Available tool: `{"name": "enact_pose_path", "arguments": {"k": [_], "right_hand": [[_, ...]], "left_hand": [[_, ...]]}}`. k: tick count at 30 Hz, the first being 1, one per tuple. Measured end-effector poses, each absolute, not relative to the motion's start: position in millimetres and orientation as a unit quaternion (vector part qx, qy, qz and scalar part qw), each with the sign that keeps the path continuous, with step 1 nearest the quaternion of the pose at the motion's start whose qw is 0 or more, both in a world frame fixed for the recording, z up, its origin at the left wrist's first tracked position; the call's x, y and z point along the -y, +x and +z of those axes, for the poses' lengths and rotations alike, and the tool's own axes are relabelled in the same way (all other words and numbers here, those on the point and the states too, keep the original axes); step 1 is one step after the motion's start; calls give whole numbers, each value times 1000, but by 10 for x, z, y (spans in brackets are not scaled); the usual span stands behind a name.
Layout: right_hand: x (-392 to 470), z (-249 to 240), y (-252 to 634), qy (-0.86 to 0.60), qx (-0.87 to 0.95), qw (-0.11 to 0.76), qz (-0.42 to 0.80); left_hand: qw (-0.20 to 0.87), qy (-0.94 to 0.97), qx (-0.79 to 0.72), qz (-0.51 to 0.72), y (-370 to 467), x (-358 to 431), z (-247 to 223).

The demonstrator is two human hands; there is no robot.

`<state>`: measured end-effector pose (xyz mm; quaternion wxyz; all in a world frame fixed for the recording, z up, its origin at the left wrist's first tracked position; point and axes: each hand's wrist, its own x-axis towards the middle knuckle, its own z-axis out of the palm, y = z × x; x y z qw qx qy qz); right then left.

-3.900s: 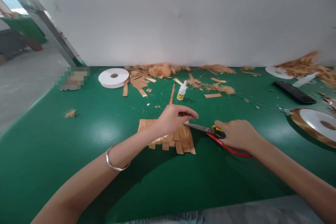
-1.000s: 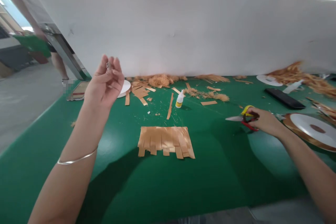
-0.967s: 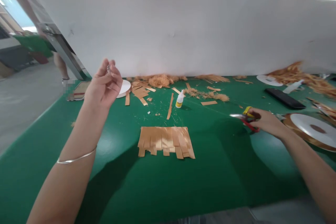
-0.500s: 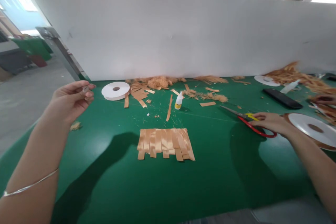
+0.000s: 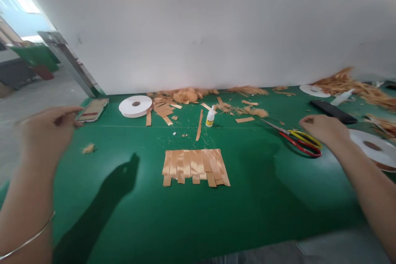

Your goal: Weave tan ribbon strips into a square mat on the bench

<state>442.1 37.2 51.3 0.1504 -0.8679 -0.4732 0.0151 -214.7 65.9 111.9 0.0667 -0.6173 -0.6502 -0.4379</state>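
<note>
Between the left hand (image 5: 48, 132) and the right hand (image 5: 329, 130), nearer the person, a row of tan ribbon strips (image 5: 192, 163) lies flat on the counter (image 5: 198, 222). The strips sit side by side, some overlapping, and this laying-out looks well along: the far edge is nearly level, while the near ends are uneven and look untrimmed. Whether they are glued, I cannot tell.

A fine thread (image 5: 173, 127) stretches across from near the left hand towards the right, beyond the row. Both hands are raised with fingers drawn together; blur hides whether either pinches the thread. The scissors (image 5: 286, 132) lie free just beside the right hand, blades towards the glue bottle (image 5: 209, 119), which stands upright near a loose strip (image 5: 199, 126).
</note>
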Motion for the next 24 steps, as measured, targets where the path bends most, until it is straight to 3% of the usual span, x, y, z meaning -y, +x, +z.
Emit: {"name": "enact_pose_path", "arguments": {"k": [2, 4, 6, 7, 11, 16, 20, 24], "right_hand": [[-388, 573, 4328, -856, 482, 185, 12], [-371, 689, 4188, -820, 494, 280, 71], [-309, 870, 3976, -690, 484, 478, 247], [-263, 977, 3840, -622, 482, 528, 319], [-69, 1392, 3120, -503, 584, 524, 363], [-84, 1628, 2125, -439, 701, 515, 223], [-302, 1639, 1682, -324, 738, 547, 225], [-552, 1524, 1598, -302, 672, 593, 325]], "left_hand": [[133, -655, 623, -406, -2098, -624, 1087], [195, -675, 595, -390, -1971, -580, 1061], [186, -703, 557, -401, -1749, -510, 1063], [155, -717, 536, -418, -1603, -467, 1080], [-44, -789, 403, -462, -873, -281, 1260], [-363, -735, 278, -501, -78, -181, 1546], [-395, -687, 273, -546, 105, -273, 1600], [-351, -660, 319, -582, -22, -428, 1564]]}}
